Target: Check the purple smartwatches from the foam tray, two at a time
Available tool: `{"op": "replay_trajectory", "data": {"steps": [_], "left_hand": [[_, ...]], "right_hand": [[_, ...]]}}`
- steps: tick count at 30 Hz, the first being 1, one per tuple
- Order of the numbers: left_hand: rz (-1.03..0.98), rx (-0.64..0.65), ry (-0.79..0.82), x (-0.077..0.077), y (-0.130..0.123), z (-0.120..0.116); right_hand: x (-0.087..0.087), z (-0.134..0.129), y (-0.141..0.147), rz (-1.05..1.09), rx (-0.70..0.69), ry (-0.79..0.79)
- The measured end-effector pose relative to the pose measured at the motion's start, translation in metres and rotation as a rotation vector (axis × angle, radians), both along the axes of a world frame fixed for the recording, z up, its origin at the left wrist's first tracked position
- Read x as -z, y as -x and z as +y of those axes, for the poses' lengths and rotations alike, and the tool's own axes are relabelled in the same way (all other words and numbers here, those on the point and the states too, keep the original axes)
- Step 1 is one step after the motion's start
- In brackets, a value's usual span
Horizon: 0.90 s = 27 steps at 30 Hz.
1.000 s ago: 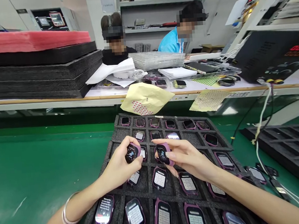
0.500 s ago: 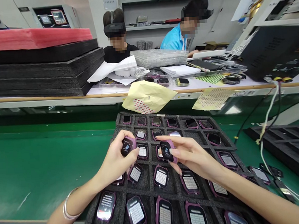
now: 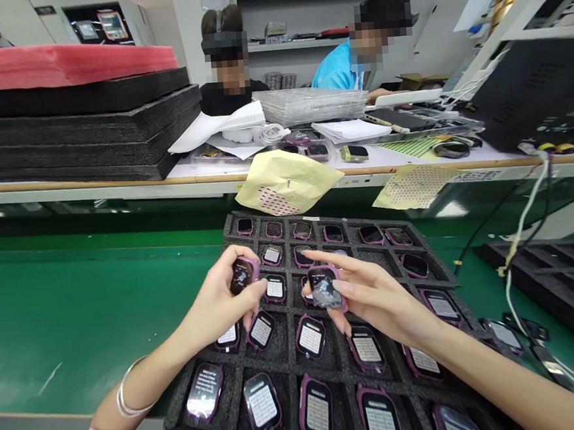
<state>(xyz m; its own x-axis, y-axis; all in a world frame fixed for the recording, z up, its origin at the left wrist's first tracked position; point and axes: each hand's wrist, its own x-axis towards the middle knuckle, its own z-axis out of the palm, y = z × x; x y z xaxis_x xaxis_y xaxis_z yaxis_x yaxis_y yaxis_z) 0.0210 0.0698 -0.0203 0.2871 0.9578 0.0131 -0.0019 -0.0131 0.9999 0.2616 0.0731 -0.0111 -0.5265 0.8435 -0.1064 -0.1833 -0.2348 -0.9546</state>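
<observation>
**Two purple smartwatch bodies held above a foam tray**

The left hand (image 3: 219,301) is pinching a purple smartwatch body (image 3: 243,274) between thumb and fingertips, screen tilted toward the camera, a dim graphic showing on it. A bangle (image 3: 127,391) is sitting on that wrist. The right hand (image 3: 371,294) is gripping a second purple smartwatch body (image 3: 324,286) between thumb and middle fingers, the index finger stretching out straight over its top edge; its screen is catching glare. Both watches are hovering side by side, just apart, over the far-middle rows of a black foam tray (image 3: 221,262) lying on the green conveyor belt (image 3: 77,308). The tray pockets are holding many more purple watches, the near ones showing lit white screens. Beyond the belt, a yellow sticker sheet (image 3: 287,181) is hanging over the bench edge. Stacked black foam trays (image 3: 79,134) are sitting far left. Two people are sitting behind the bench.
</observation>
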Motion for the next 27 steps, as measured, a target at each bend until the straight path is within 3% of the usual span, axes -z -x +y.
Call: {"op": "replay_trajectory", "data": {"steps": [5, 9, 27], "left_hand": [[-0.301, 0.135, 0.194, 0.012, -0.016, 0.003], [-0.415, 0.175, 0.271, 0.018, -0.022, 0.002], [-0.342, 0.243, 0.137, 0.021, -0.023, 0.000]], "right_hand": [[0.004, 0.003, 0.001, 0.043, -0.047, 0.048], [0.009, 0.003, 0.001, -0.006, 0.046, -0.014], [0.015, -0.002, 0.001, -0.131, 0.109, -0.133]]}}
